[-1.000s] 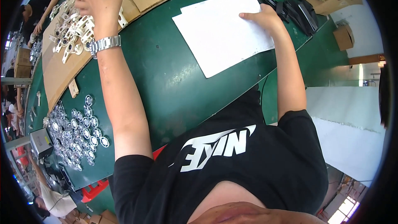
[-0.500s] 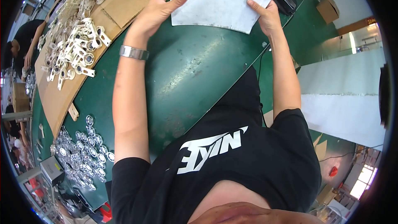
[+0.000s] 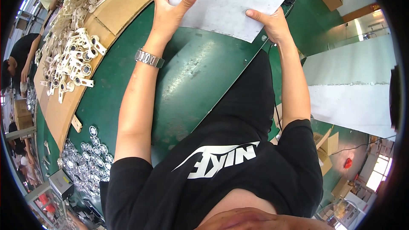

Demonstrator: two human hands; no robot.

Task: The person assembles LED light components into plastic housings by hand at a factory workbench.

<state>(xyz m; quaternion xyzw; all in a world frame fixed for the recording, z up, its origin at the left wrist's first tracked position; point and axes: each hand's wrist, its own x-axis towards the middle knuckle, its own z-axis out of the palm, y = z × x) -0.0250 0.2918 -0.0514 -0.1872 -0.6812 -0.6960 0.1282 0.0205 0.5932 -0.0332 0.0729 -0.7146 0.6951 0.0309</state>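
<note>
Green tabletop is covered, upper L of frame, by cardboard heaped w/ cream plastic parts. White sheet, upper ctr, is pinched by R hand, thumb on top; its L edge is met by L hand, thumb overlapping, other fingers' grip unclear.

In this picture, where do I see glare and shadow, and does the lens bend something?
Head view: a pale glare streak crosses the green table; head view: a soft shadow darkens it near the left hand and paper; head view: the window looks washed out, the cardboard sheet's edge bows, and black surrounds the image.
</note>
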